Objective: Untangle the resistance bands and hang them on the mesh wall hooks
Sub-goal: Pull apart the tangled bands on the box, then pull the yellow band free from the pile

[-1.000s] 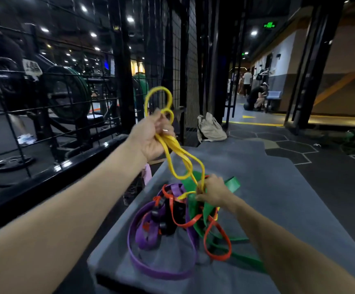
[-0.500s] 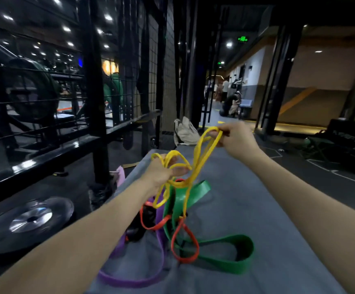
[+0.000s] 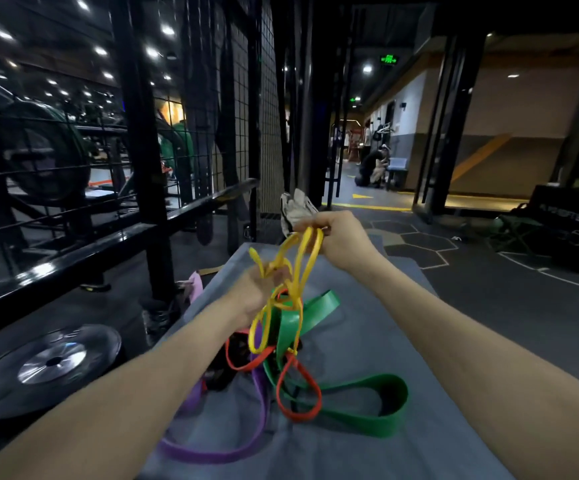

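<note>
A tangle of resistance bands lies on a grey padded bench (image 3: 367, 334). A thin yellow band (image 3: 298, 268) is lifted above the pile; my right hand (image 3: 340, 240) grips its far loops, and my left hand (image 3: 257, 292) holds its near loops lower down. The yellow band still runs down into the tangle. Below lie a wide green band (image 3: 381, 403), an orange band (image 3: 298, 393) looped through it, and a purple band (image 3: 212, 452) at the near left. The black mesh wall (image 3: 267, 109) stands to the left; I see no hooks clearly.
A silver and black weight plate (image 3: 49, 365) lies on the floor at the left, behind a black rail (image 3: 108, 244). A pale bag (image 3: 296, 209) sits past the bench's far end. A person crouches far down the corridor (image 3: 373, 168).
My right hand rose from the pile with the yellow band's far loops and went up and right. My left hand came down from high up to just above the tangle. The view shifted left.
</note>
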A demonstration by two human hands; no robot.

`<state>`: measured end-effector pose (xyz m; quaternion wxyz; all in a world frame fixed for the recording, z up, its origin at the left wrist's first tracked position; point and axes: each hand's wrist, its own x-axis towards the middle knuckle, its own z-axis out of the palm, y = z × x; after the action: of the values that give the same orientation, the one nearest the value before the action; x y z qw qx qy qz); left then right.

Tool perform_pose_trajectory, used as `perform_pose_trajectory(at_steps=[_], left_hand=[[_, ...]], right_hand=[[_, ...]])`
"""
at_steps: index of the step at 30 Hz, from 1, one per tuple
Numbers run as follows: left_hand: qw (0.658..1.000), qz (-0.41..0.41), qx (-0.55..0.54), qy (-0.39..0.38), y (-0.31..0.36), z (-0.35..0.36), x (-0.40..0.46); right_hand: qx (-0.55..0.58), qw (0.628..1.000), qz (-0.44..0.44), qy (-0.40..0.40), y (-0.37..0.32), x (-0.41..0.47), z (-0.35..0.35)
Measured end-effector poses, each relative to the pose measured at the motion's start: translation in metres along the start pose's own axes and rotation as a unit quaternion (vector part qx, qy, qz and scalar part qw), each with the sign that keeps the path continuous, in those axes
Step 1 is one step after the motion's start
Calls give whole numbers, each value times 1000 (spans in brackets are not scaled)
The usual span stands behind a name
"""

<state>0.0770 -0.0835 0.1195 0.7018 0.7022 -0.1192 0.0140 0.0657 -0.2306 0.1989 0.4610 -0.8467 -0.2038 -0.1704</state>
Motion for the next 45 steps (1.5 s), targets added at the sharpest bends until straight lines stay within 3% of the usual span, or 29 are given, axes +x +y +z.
perform_pose_trajectory(at_steps=[5, 8, 15, 21, 26, 31, 37, 45], left_hand=[[992, -62, -20, 104, -5, -43, -10], [986, -79, -25, 147, -13, -60, -18], [984, -112, -32, 137, -31, -86, -22], [985, -125, -7, 119, -39, -88, -6], [985, -125, -24, 121, -45, -88, 10], [985, -131, -5, 113, -48, -87, 19], [986, -131, -10, 105, -41, -80, 19], [988, -96, 28, 114, -24, -77, 12]], right_hand=[[-66, 994, 48, -68, 36, -11, 33], [-183, 976, 59, -106, 62, -17, 55], [-332, 917, -4, -222, 98, -14, 110], [-446, 821, -176, -310, 108, 6, 138], [-556, 718, -208, -363, 119, 14, 151], [-588, 710, -215, -322, 125, 16, 144], [-583, 710, -180, -350, 130, 5, 130], [-568, 736, -204, -307, 125, 2, 133]])
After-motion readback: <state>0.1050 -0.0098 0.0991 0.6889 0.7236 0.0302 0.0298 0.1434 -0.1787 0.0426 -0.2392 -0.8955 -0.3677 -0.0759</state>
